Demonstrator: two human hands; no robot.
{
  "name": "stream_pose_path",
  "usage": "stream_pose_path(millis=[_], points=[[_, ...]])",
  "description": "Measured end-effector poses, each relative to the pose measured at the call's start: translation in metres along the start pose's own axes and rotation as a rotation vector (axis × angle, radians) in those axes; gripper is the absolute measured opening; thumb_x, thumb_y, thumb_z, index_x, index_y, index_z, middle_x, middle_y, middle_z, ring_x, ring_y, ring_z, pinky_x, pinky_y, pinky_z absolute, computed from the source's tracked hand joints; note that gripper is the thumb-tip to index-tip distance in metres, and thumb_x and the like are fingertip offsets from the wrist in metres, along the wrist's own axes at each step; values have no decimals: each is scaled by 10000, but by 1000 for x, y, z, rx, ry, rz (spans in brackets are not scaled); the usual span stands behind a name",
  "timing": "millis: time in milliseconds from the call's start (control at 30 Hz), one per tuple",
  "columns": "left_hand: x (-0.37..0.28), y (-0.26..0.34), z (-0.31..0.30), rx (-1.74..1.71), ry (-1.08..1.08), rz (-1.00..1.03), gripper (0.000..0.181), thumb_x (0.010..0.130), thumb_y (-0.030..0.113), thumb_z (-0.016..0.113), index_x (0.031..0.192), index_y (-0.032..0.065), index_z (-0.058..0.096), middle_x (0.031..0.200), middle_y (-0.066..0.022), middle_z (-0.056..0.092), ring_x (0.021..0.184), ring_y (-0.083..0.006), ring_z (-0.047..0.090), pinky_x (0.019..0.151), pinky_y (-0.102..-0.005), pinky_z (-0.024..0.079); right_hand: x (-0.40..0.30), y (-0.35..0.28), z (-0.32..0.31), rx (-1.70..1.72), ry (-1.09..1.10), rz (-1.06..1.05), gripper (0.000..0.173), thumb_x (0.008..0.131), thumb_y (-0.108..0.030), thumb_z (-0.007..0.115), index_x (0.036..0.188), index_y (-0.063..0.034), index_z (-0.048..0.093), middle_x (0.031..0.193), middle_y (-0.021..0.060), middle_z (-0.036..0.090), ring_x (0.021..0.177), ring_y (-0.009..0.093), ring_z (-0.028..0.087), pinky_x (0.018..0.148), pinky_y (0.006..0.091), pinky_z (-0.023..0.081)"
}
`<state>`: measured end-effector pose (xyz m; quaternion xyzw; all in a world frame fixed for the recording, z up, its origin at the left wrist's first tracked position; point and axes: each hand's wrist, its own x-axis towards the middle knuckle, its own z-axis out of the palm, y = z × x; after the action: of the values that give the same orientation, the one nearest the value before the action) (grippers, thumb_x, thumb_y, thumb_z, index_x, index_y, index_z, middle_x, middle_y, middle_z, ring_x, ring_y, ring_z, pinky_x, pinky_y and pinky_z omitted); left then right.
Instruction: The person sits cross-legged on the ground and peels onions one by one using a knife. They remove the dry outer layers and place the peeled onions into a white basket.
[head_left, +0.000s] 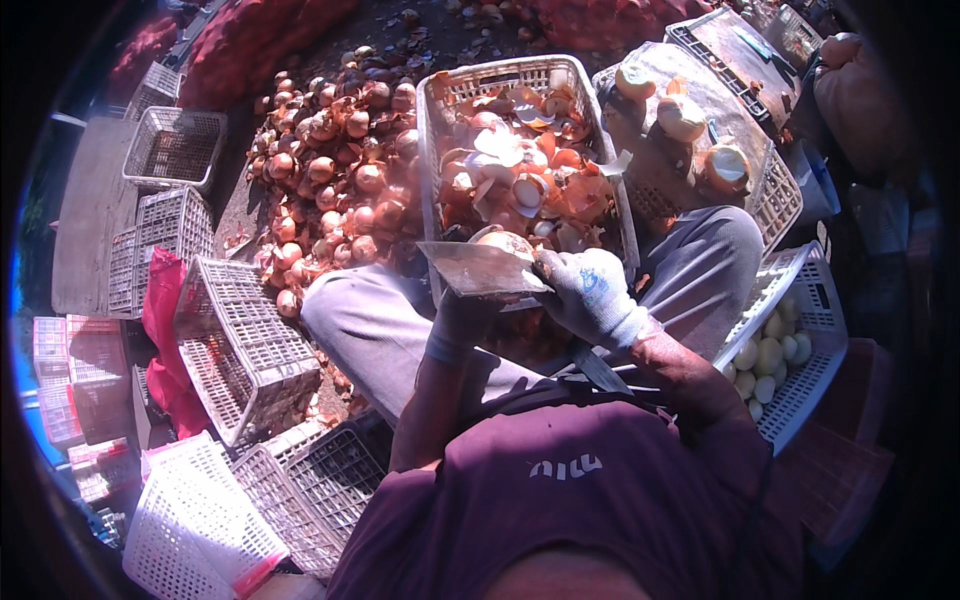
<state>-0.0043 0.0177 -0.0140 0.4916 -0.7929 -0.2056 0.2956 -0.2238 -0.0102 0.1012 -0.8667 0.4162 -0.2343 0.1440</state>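
Observation:
My right hand (596, 292), in a whitish knit glove with a blue print, grips a broad-bladed knife (484, 268). Its flat blade points left across the front of the peel-filled plastic crate (631, 225) between my knees. Just behind the blade shows the top of an onion (504, 240). My left hand (463, 319), gloved and in shadow, is beneath the blade and appears to hold that onion from below; its fingers are mostly hidden. Onion skins (555, 169) and cut pieces fill the crate beyond.
Unpeeled onions (322, 171) lie heaped at left. Several partly cut onions (681, 118) rest on a sheet-covered crate (780, 191) at right. Peeled onions (769, 356) sit in a white crate (814, 289). Stacked crates (247, 337) line the left; red mesh sacks (255, 45) stand behind.

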Motion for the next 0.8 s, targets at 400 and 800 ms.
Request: stream_pose_path(millis=[400, 800], points=[[32, 44, -10, -1507, 149, -503, 357, 1016, 285, 443, 1209, 4, 550, 1144, -85, 619, 1033, -175, 622, 885, -308, 501, 19, 22, 16, 163, -254, 213, 439, 895, -260, 608, 1308, -120, 566, 945, 210, 687, 891, 375, 680, 776, 438, 529], [39, 51, -33, -1320, 45, -358, 413, 1003, 311, 491, 1270, -1, 522, 1054, -62, 614, 980, -150, 599, 887, -305, 488, 0, 17, 62, 1032, 151, 444, 166, 948, -232, 601, 991, -73, 623, 730, -5, 557, 581, 105, 510, 538, 255, 445]])
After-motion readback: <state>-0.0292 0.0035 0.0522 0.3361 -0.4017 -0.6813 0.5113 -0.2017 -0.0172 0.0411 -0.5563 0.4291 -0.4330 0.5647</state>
